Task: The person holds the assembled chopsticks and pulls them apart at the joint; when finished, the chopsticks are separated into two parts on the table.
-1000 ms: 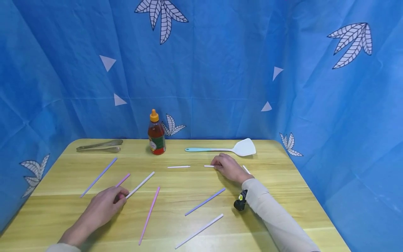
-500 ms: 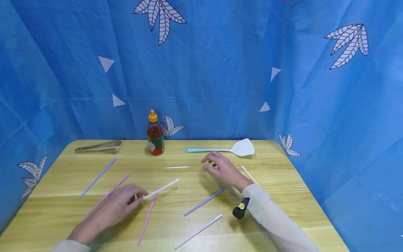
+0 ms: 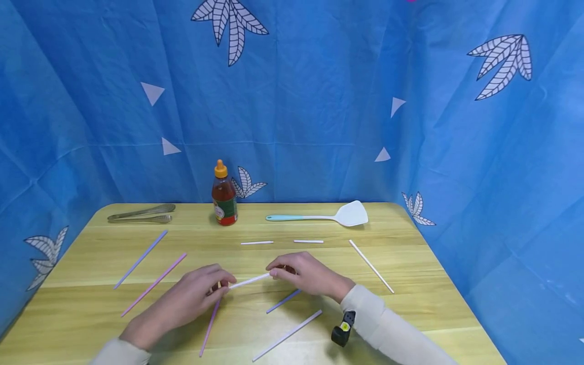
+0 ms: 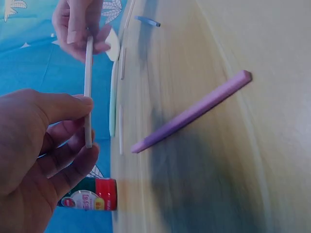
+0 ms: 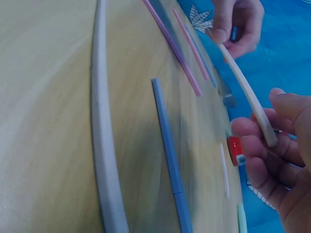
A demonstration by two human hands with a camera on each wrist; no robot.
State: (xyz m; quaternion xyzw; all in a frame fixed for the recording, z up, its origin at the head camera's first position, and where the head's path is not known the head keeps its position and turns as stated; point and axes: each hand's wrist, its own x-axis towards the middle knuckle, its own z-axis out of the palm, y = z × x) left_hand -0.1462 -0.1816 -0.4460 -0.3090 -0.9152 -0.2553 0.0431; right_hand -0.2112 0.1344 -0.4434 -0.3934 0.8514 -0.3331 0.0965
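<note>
The left hand (image 3: 196, 293) is pinching one end of a held white stick (image 3: 249, 280), its thumb pressing one side and its fingertips backing the other. The right hand (image 3: 307, 274) is holding its fingers bent behind the opposite end, the thumb standing off to the side in the right wrist view; whether it is really gripping or only touching, I cannot tell. The stick is spanning the gap between the hands, raised above the wooden table (image 3: 73, 314). A pink stick (image 3: 211, 327) is lying partly hidden under the left hand, a blue stick (image 3: 283, 302) is lying under the right, and another white stick (image 3: 287, 335) is resting nearer the person. Farther back, two short white sticks (image 3: 308, 242) are lying in a row, apart, in front of a spatula (image 3: 351, 214). The likeliest trouble, as I judge it, is a drop: if the left thumb were loosening while the right fingers were merely supporting their end, the thin stick could be pivoting out and falling. Uneven pulling from both ends could also be twisting it free of the weaker hold. A low sweep of either hand could be knocking the pink or blue stick askew, since both are lying so close beneath.
</note>
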